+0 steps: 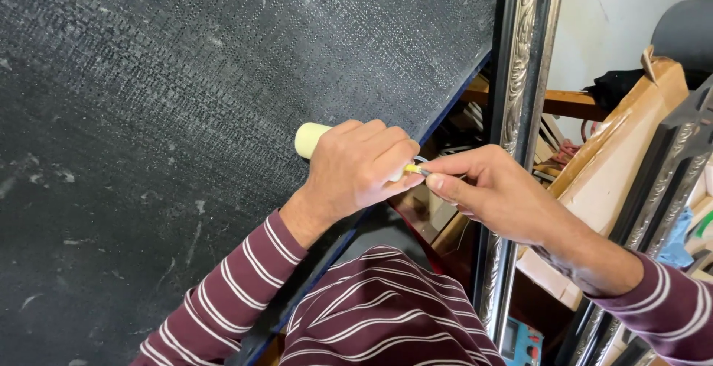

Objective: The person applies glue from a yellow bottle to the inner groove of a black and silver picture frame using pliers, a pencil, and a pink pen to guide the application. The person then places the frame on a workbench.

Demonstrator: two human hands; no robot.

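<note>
Far left: big black textured board (186, 113), scuffed with pale marks, fills most of the frame, blue-edged right side running diagonally down toward the person's body. Left hand (356, 169) sits over that edge, fist closed around a pale yellow cylindrical handle (308, 140); only the butt end shows, sticking out up-left past the knuckles. Handle's long axis runs roughly left-to-right, slightly down toward the right hand. The working end exits the fist on the thumb side, where a short yellow bit and a small metal ring or tip (417, 165) show; too small to tell what it is exactly. Right hand (490, 191) comes in from the right, thumb and forefinger pinched shut on that tip, other fingers curled. So the two hands meet at the tip, just off the board's edge; left hand carries the tool body, right hand is the one at the business end. Further right: ornate silver frame moulding (520, 76) standing near upright, then a cardboard box (616, 158) and more frame stock, cluttered.
</note>
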